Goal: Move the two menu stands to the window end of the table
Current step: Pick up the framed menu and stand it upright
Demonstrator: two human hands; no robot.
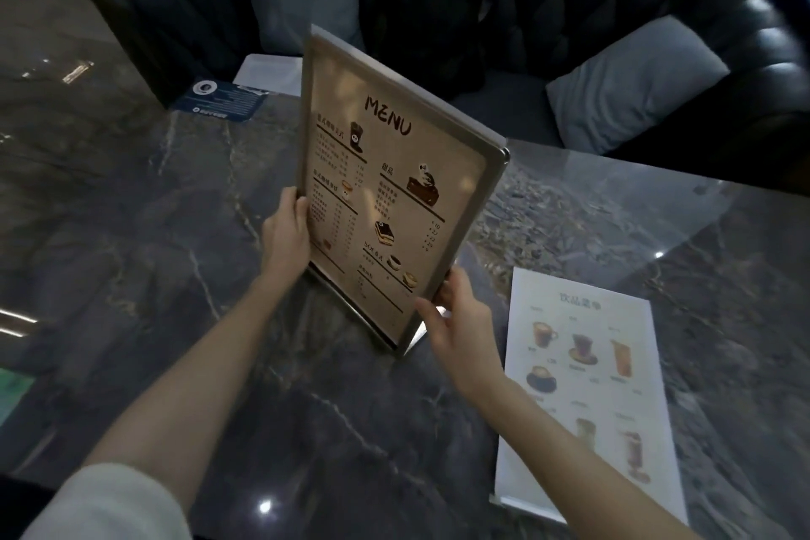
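Note:
A tall beige menu stand (394, 189) with "MENU" printed on it stands tilted in the middle of the dark marble table (153, 232). My left hand (287, 232) grips its left edge low down. My right hand (456, 316) holds its lower right corner. Whether its base touches the table I cannot tell. A second menu stand (587, 386), white with drink pictures, lies at the right, close to my right forearm.
A blue card (223, 99) and a white sheet (267, 72) lie at the table's far edge. Behind the table is a dark sofa (570, 13) with grey cushions (631, 88) and a black backpack (434, 13). Bright light falls on the table's right part.

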